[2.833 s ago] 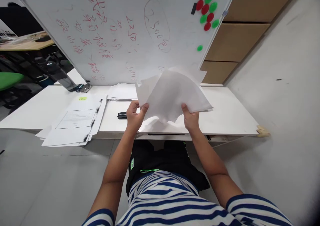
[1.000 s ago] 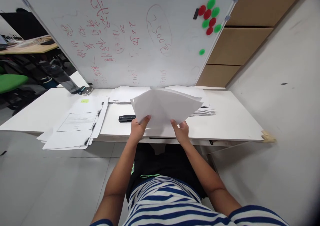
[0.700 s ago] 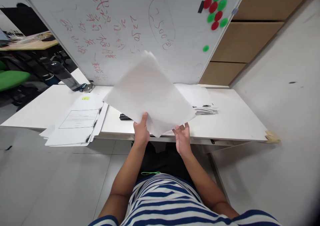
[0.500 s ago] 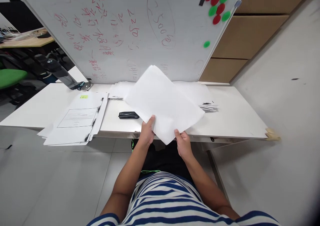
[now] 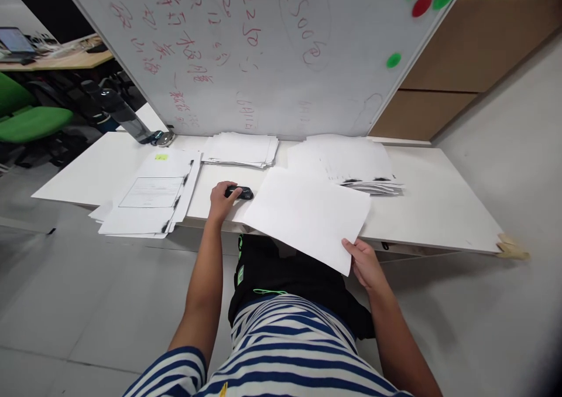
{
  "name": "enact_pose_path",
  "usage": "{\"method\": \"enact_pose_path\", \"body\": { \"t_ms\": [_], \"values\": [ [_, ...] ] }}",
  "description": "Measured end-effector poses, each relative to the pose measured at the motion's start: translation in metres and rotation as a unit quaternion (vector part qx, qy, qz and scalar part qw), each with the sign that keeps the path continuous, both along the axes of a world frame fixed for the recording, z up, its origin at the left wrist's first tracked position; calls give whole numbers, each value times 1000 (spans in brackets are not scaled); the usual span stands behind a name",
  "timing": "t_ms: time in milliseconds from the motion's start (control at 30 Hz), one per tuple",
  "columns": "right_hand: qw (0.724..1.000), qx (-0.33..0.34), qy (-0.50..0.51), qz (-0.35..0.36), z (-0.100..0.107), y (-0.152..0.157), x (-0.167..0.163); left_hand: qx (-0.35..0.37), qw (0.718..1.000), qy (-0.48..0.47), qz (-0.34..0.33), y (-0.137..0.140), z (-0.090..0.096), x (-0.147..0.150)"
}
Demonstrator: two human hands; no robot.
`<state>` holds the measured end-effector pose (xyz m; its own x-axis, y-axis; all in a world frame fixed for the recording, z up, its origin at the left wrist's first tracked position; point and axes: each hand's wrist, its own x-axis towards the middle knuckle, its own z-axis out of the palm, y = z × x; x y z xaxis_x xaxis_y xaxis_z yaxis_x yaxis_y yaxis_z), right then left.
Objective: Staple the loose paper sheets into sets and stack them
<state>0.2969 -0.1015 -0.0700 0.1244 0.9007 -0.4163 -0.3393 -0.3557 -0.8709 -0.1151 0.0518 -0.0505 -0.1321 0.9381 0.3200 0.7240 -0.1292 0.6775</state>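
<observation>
My left hand (image 5: 225,199) is closed around one end of a black stapler (image 5: 244,193) lying on the white desk. Between thumb and fingers, my right hand (image 5: 363,260) pinches the lower right corner of some white paper (image 5: 309,212). That paper slants over the desk's front edge, and I cannot tell how many sheets it has. Its left corner comes close to the stapler. Behind it lies a thick pile of papers (image 5: 360,160) with dark marks along the front. A smaller paper stack (image 5: 240,150) sits at the back, near the whiteboard.
Printed sheets (image 5: 151,192) with a yellow-green sticky note overhang the desk's front edge at left. A dark bottle (image 5: 125,116) leans by the whiteboard (image 5: 263,63). Cardboard boxes (image 5: 504,45) stand behind on the right. A green chair (image 5: 33,122) is at far left.
My left hand has let go of the paper and moved left onto the stapler. The right hand, still gripping the paper, has shifted right and lowered it. The view has turned slightly.
</observation>
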Motion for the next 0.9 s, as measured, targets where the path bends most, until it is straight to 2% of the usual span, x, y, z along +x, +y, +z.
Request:
{"method": "enact_pose_path", "body": {
  "t_ms": [167,400,567,733,900],
  "values": [
    [998,-13,-9,67,6,2,-13,30,998,14,45,-2,-11,4],
    [996,-15,29,82,12,2,-27,62,995,-6,77,-7,-14,-1],
    [993,-13,26,113,10,7,-29,58,997,-5,51,-6,-15,-1],
    [985,2,17,173,12,18,-30,14,1000,18,-16,-7,-8,0],
    [987,13,3,160,10,24,-30,-28,998,13,-48,-10,0,-1]
  ]
}}
